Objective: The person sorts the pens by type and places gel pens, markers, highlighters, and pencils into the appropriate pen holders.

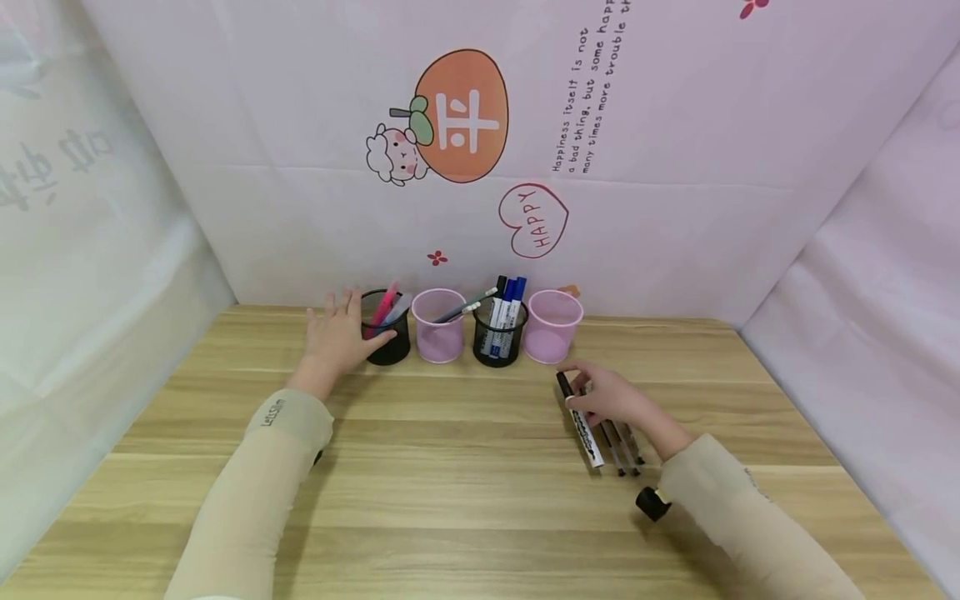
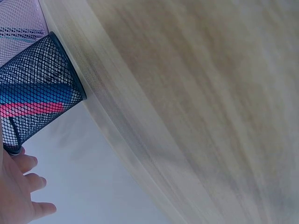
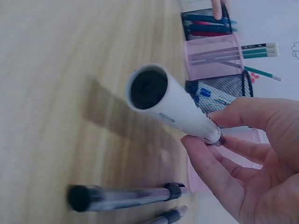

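Pinching a white marker (image 1: 583, 427) near its dark cap, the right hand (image 1: 617, 400) sits right of centre in the head view, fingers (image 3: 219, 168) curled round the barrel so its far end tilts up off the tabletop (image 1: 450, 483). In the right wrist view that marker (image 3: 173, 105) points its round dark end at the lens from the middle of the frame. Just right of it in the head view, 2 or 3 thin dark pens (image 1: 622, 446) lie side by side on the wood, partly under the hand; 1 of them crosses the bottom of the right wrist view (image 3: 126, 196).

Further left, the left hand (image 1: 337, 333) rests with straight, spread fingers against the side of a black mesh cup (image 1: 388, 329) that holds pink and blue pens; it grips nothing. The left wrist view shows the same cup (image 2: 37, 88) at upper left, with fingertips (image 2: 28, 163) just below it.

4 cups stand in a row along the back edge of the tabletop: that black one, a pink cup (image 1: 438, 325) with a pencil or 2, a second black mesh cup (image 1: 499, 332) with blue and black markers, and another pink cup (image 1: 552, 327) nearest the right hand. Behind them hangs a pale pink backdrop (image 1: 675, 208) with cartoon prints.
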### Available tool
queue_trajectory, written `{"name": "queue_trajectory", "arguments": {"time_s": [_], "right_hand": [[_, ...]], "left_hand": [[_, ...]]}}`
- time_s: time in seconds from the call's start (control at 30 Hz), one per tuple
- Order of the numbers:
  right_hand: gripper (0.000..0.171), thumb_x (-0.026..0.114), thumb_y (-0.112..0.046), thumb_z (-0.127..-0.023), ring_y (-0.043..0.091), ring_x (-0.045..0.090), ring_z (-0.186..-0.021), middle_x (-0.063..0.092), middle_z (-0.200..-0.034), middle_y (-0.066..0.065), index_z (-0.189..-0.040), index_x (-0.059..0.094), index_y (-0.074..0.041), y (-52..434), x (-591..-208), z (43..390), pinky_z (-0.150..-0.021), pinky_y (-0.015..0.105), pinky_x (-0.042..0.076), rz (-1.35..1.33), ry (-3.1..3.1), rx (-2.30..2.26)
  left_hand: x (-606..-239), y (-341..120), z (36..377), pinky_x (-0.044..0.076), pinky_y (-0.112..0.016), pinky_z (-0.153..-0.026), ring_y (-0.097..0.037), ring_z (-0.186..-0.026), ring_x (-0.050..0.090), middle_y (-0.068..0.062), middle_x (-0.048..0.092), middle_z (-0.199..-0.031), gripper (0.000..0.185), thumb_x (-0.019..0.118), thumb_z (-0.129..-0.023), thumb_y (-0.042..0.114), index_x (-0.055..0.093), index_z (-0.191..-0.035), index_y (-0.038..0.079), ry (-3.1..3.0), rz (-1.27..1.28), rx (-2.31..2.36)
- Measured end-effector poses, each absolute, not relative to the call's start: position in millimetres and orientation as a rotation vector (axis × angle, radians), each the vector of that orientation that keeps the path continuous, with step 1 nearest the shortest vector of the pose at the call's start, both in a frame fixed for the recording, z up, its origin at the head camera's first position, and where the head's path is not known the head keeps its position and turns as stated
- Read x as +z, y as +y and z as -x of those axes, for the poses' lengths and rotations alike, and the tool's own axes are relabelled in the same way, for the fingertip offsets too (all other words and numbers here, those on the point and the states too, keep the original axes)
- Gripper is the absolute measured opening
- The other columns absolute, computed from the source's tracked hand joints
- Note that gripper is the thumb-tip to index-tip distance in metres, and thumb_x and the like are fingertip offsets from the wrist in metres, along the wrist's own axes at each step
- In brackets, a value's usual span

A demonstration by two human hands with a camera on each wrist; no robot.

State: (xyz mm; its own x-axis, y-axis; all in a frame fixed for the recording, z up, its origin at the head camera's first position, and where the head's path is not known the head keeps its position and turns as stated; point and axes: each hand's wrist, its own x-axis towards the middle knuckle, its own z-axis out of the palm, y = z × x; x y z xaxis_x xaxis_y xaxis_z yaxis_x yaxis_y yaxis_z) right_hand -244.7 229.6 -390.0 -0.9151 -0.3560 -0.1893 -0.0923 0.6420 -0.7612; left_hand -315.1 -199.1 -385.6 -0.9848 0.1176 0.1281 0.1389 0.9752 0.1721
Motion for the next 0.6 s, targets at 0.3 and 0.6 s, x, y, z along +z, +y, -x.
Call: {"name": "queue_trajectory", "arguments": {"time_s": [0.3,0.6], "right_hand": [[0.063,0.064,0.000,-0.096,0.022,0.067,-0.074,0.055,-0.121,0.030,-0.153,0.037,0.004,235,-377,251,-0.067,0.040,0.062,0.404,2.571,-1.208],[0.067,0.062,0.000,-0.096,0.023,0.065,-0.069,0.051,-0.122,0.034,-0.155,0.031,0.006,235,-358,260,-0.067,0.048,0.062,0.475,2.548,-1.334]], "left_hand": [[-385,-199,314,0.006,-0.074,-0.116,-0.050,-0.152,0.007,-0.028,0.016,-0.166,0.106,0.048,-0.097,0.071,0.012,-0.162,-0.005,-3.023,0.197,-0.266],[-384,-198,313,0.007,-0.074,-0.115,-0.051,-0.152,0.007,-0.028,0.016,-0.166,0.103,0.052,-0.098,0.066,0.013,-0.161,-0.005,-3.014,0.191,-0.298]]}}
